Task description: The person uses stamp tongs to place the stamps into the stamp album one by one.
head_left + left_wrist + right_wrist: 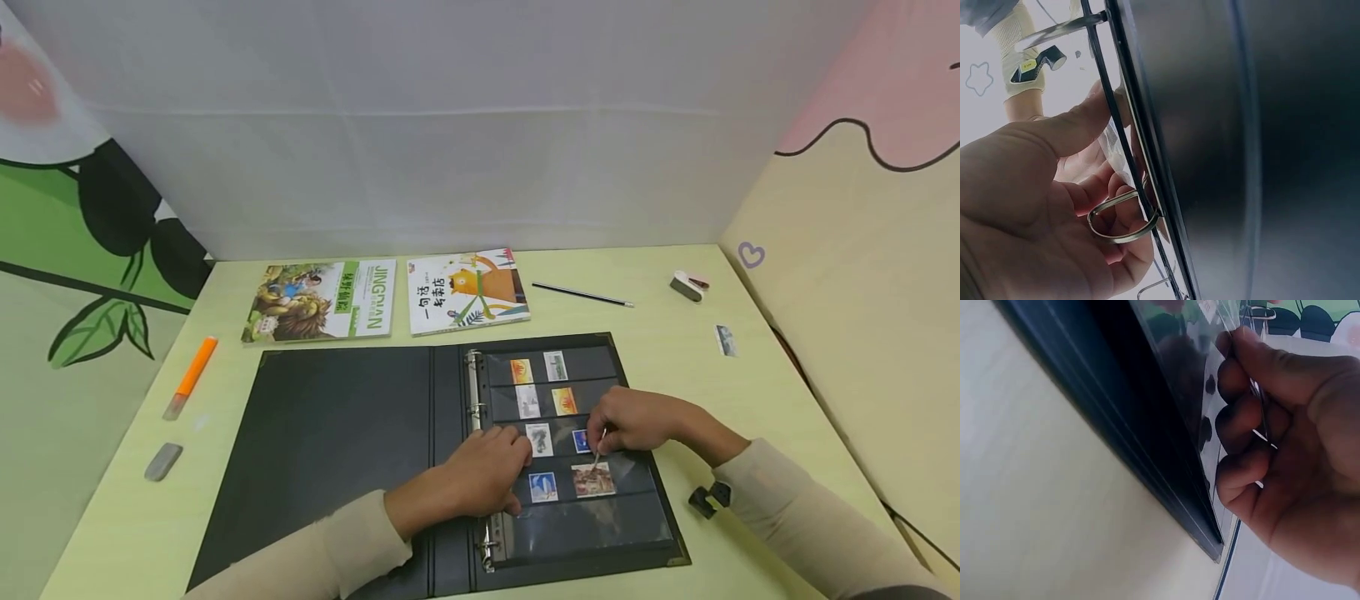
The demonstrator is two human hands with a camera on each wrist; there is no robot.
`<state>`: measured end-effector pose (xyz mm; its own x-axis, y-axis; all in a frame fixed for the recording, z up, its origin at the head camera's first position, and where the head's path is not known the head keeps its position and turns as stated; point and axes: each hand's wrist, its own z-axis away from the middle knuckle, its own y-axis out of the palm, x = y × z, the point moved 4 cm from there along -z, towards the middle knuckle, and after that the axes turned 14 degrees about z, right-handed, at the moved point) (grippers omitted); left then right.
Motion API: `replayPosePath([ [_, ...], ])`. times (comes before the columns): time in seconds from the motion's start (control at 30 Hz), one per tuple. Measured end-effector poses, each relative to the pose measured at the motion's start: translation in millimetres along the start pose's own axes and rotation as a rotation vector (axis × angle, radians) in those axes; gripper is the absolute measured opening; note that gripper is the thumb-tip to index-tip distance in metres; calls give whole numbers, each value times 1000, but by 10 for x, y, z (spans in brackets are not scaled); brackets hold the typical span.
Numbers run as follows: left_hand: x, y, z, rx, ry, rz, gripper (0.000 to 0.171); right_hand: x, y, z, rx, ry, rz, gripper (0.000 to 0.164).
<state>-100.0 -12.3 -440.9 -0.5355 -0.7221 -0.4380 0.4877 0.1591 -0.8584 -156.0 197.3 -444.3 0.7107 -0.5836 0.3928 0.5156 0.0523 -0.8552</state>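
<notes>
A black ring-binder stamp album (345, 425) lies spread on the table, a dark page (585, 529) of clear pockets on its right side. Several stamps sit in the pockets, among them a brown picture stamp (592, 480) and a blue stamp (543, 487) in the same row. My right hand (637, 419) pinches thin metal tweezers (1262, 406), whose tips reach the brown stamp. My left hand (480, 471) rests on the page's inner edge beside the metal rings (1122, 219), fingers loosely bent. In the head view the right hand partly covers another blue stamp (581, 441).
Two picture books (322, 300) (468, 292) lie behind the album, with a pencil (582, 294) to their right. A small stapler (686, 287) and a loose stamp (725, 341) lie far right. On the left are an orange marker (195, 371) and a grey eraser (162, 462).
</notes>
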Motion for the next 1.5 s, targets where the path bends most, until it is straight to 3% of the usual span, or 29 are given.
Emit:
replayPosePath([
  [0.13,-9,10,53,-32,8,14,56,-124,-82,110,-29,70,-25,10],
  [0.3,-49,59,205,-69,23,29,56,-562,-276,454,-234,243,-54,9],
  [0.43,-88,87,325,-16,26,30,53,-969,-368,780,-349,436,-113,18],
  [0.6,-117,127,402,14,45,19,53,-1379,-336,1194,-361,669,-112,34],
  [0.83,-148,198,435,12,52,-60,60,-1682,-127,1636,-276,866,-241,49],
  [0.97,-166,201,433,3,29,-90,61,-1748,-50,1763,-221,941,-316,45],
  [1.1,-183,210,410,6,3,-90,59,-1794,-26,1814,-229,984,-361,40],
  [1.2,-200,233,387,15,1,-91,58,-1839,-26,1821,-268,1029,-350,40],
  [1.4,-240,265,338,34,17,-116,56,-1899,-34,1834,-377,1094,-203,50],
  [1.5,-247,260,331,42,16,-132,57,-1917,-39,1809,-449,1123,-218,53],
])
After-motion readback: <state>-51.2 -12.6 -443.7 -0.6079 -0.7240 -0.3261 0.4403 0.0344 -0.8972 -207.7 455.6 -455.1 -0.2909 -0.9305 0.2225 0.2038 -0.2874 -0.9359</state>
